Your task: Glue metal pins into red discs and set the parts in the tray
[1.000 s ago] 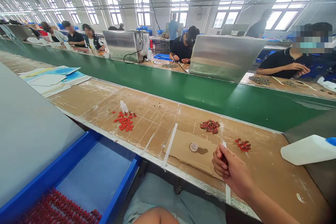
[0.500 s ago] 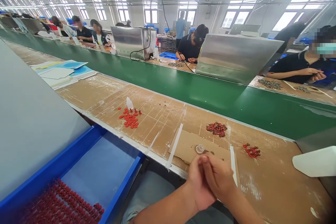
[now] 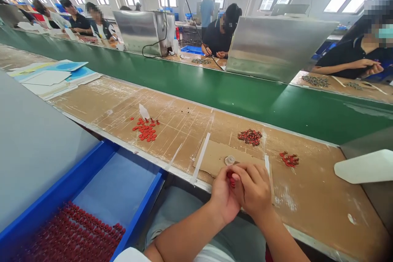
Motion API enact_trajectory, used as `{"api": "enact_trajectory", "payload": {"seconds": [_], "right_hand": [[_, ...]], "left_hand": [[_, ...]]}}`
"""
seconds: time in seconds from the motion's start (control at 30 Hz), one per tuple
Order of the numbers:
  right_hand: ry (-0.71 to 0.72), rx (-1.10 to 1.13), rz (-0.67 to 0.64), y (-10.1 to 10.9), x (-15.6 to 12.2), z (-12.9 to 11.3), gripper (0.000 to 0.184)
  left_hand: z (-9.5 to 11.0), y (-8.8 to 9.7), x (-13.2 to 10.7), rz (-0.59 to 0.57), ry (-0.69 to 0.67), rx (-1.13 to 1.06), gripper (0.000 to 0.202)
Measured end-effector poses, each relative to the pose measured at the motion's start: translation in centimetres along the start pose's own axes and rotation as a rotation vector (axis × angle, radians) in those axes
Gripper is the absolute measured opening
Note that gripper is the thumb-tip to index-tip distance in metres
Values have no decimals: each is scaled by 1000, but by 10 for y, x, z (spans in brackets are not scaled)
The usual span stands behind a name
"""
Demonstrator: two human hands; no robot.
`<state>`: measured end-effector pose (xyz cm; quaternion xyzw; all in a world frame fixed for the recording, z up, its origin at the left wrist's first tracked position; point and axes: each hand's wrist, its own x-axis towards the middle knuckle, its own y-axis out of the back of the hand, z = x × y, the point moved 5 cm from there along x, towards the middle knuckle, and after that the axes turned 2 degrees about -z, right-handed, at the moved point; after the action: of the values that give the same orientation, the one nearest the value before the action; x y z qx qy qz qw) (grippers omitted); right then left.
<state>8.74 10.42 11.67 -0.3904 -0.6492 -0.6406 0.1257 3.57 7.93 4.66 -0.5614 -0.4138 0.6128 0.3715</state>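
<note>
Hands: left hand (image 3: 223,198) and right hand (image 3: 253,190) sit close together above the near edge of the bench, fingers curled into a narrow hold, with a small red piece (image 3: 231,181) gripped between them.
Red piece: glossy red; only a sliver shows between the fingers, so its full shape is hidden.
Place: over the near edge of a cardboard sheet (image 3: 215,159) taped to the bench, just below a clear plastic cap (image 3: 229,160).
Red piles: a scatter of flat red discs (image 3: 145,130) lies well to the left; a dark red heap (image 3: 249,137) lies past the hands; a smaller red cluster (image 3: 289,159) lies to the right.
Drawer: a blue-rimmed drawer (image 3: 144,196) by the person's lap holds rows of red pieces (image 3: 73,233).
Bench: brown cardboard under clear tape, with a white plastic bottle (image 3: 365,166) at the right end.
Writing: stacked printed sheets (image 3: 49,77) lie at the far left of the bench; their print is too small to read.
Beyond: a green conveyor belt (image 3: 215,94) runs along the bench, with co-workers (image 3: 350,59) seated across it behind stainless steel hoods (image 3: 276,49).
</note>
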Motion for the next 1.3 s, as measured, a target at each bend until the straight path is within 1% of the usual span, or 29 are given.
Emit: {"api": "enact_trajectory", "payload": {"seconds": [0.07,0.1,0.2,0.3,0.4,0.5,0.63,0.73,0.87,1.1,1.23,1.3], "right_hand": [[-57,-50,40,6,-1,8,23],[-75,-77,33,7,-1,12,22],[-82,-153,-87,5,0,21,22],[-78,-184,-221,0,-2,27,24],[-112,-128,-288,-1,-6,33,28],[-139,-5,-313,1,-11,38,34],[-169,109,-295,6,-16,43,37],[-184,125,-251,11,-18,43,39],[-209,138,-210,17,-21,41,38],[-217,118,-180,24,-25,39,34],[-221,60,-120,28,-28,37,33],[-203,17,-116,29,-30,35,32]], "left_hand": [[3,1,0,49,-38,-59,15],[4,2,0,59,-28,-59,14],[4,2,2,32,58,-37,14],[7,4,4,33,67,-19,17],[8,4,5,10,63,56,22],[8,3,4,-6,72,119,29],[8,4,2,-27,71,165,32],[8,3,0,-73,61,182,35],[7,3,-1,-92,56,202,36],[6,4,0,-94,22,217,35],[5,4,0,-95,19,233,35],[5,4,0,-81,23,244,36]]}}
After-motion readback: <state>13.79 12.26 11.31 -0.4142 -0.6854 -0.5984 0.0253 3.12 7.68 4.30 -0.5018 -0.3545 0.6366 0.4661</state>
